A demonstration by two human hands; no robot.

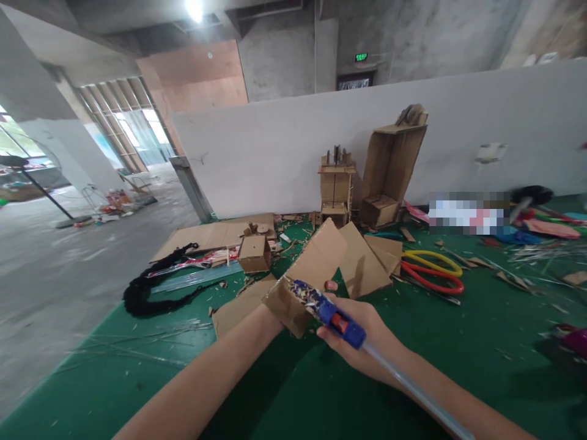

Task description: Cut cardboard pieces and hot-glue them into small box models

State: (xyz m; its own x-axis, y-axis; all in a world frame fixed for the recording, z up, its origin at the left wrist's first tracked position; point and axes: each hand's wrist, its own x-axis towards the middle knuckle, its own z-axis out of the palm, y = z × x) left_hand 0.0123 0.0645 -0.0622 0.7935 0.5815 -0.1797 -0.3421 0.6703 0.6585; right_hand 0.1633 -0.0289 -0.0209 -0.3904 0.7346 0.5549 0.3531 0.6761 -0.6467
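In my right hand [367, 318] is a blue hot glue gun [342, 324], its front part spotted with shavings and bits. A long clear glue stick [408, 385] runs out of its back end. The gun's front lies against the edge of a folded cardboard piece [316, 253], which is tilted above the table. My left hand [275, 321] holds this piece from behind; the cardboard hides most of its fingers. Just beyond lie a flat cardboard sheet [362, 263] and a small cardboard box [254, 253].
Two cardboard structures, a small one [337, 189] and a taller one [394, 165], stand against the white partition [275, 153]. Black yarn [140, 296] lies on the left. Red and yellow tubing [433, 275], scraps and clear sticks [151, 345] are scattered over the green table [458, 360].
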